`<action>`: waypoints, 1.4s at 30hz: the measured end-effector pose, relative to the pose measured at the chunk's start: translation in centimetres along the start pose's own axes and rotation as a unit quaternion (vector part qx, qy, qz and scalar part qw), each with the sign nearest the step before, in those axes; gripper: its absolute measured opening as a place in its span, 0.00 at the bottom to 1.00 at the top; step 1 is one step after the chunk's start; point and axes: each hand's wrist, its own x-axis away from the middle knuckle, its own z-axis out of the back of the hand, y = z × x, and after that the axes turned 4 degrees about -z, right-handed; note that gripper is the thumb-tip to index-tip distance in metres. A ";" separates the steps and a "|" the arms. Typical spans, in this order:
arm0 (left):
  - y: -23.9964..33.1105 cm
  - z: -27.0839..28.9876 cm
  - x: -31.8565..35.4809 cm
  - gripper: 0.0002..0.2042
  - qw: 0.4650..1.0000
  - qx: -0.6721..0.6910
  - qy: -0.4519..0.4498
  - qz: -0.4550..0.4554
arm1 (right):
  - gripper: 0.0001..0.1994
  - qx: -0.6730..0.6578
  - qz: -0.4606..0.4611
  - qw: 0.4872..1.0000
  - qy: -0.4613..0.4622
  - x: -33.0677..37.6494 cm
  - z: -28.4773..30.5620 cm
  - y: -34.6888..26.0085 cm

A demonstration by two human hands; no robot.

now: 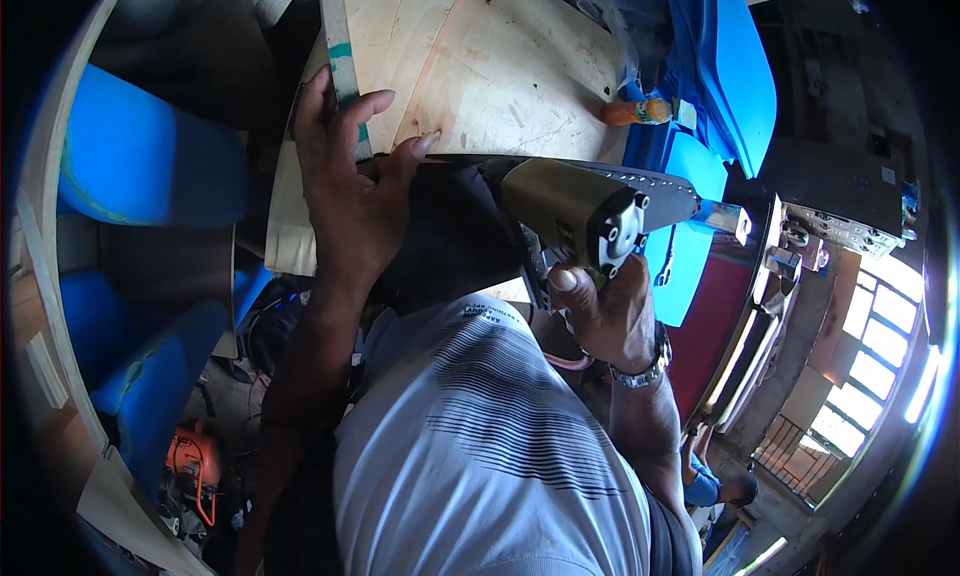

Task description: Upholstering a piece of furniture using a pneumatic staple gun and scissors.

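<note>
My right hand (620, 321), with a metal watch at its wrist, is wrapped round the grip of an olive-gold staple gun (565, 206). The tool lies over a black-covered piece (445, 231) in front of my body; small shiny dots line this piece's right end. My left hand (355, 196) is open, fingers spread, above the left end of the black piece. Beside those fingers runs a narrow wooden strip (338, 36) with green marks; whether they touch it I cannot tell. The gun's nose is hidden.
A pale wooden board (480, 66) extends beyond the black piece. An orange bottle (637, 112) lies near blue foam sheets (725, 66) at the right. Blue padded pieces (150, 156) stand left, above an orange machine (193, 456) on the floor. Another person (703, 486) is at the lower right.
</note>
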 end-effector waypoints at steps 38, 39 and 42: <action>-2.1 -1.5 0.1 0.21 0.992 0.094 0.087 -0.003 | 0.36 0.101 0.081 0.984 -0.121 2.7 0.7 2.1; -1.7 -1.1 -0.3 0.20 0.993 0.087 0.077 0.004 | 0.36 0.098 0.086 0.980 -0.152 4.3 1.7 3.7; 1.0 0.7 -1.0 0.18 0.995 -0.068 0.010 -0.070 | 0.34 0.076 -0.005 0.992 -0.105 9.7 2.7 9.7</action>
